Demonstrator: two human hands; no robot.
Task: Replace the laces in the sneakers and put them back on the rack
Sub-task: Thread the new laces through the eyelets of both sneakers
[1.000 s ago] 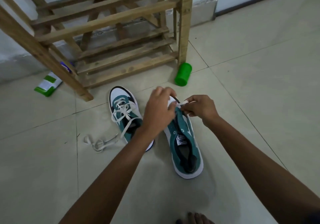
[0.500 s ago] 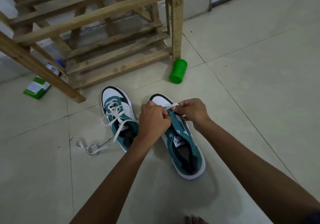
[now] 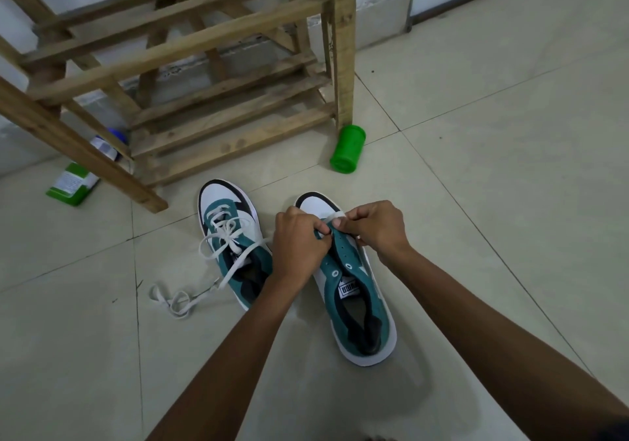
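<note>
Head view: wooden rack (image 3: pixel 218 76) fills upper left, standing on tiled floor (image 3: pixel 493 175). Two teal-and-white sneakers side by side before it. Right sneaker (image 3: pixel 354 291) mostly unlaced, eyelets bare. Left sneaker (image 3: pixel 235 236) laced, loose ends trailing onto floor. Left hand (image 3: pixel 299 239) and right hand (image 3: pixel 377 226) meet over right sneaker's toe end, fingers curled, pinching white lace (image 3: pixel 332 218). Green cup (image 3: pixel 347 149) lies by rack leg; green-and-white packet (image 3: pixel 73 183) at far left.

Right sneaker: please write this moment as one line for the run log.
step: lacing right sneaker | both hands pinch white lace at toe eyelets | left sneaker laced loosely | both on floor, off rack
</note>
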